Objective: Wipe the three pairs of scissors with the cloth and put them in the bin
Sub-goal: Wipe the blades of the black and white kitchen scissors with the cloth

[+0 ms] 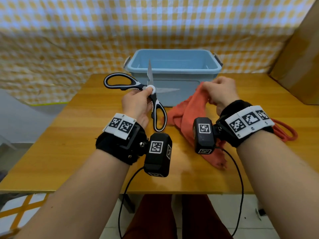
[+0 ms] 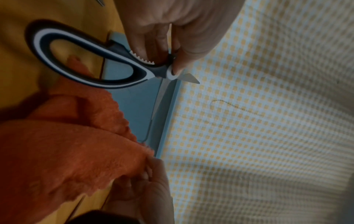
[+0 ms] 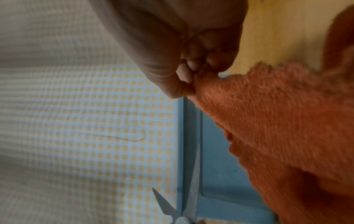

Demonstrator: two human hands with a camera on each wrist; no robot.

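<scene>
The table (image 1: 86, 135) carries the blue bin (image 1: 174, 69) at its far edge, and the bin looks empty from the head view. In front of it, both hands are raised above the table.

The cloth (image 1: 188, 111) hangs from the right hand (image 1: 219, 92), with its lower part lying on the table. This hand pinches one top corner between thumb and curled fingers (image 3: 193, 66).

The scissors (image 1: 146, 94) are in the left hand (image 1: 138, 104), just left of the cloth and not touching it. They are wide open: one blade points up and away toward the bin, the other points to the right, toward the cloth hand. The left thumb and fingertips (image 2: 178, 66) pinch the pivot, and the handles stand free, one to the left and one down toward the person.

I judge the wiping is not yet begun. The right-pointing blade is nearest to the cloth, so the right hand should bring the cloth leftward over it.

A red looped thing (image 1: 286, 131) lies behind the right wrist; I cannot tell if it is another pair.
</scene>
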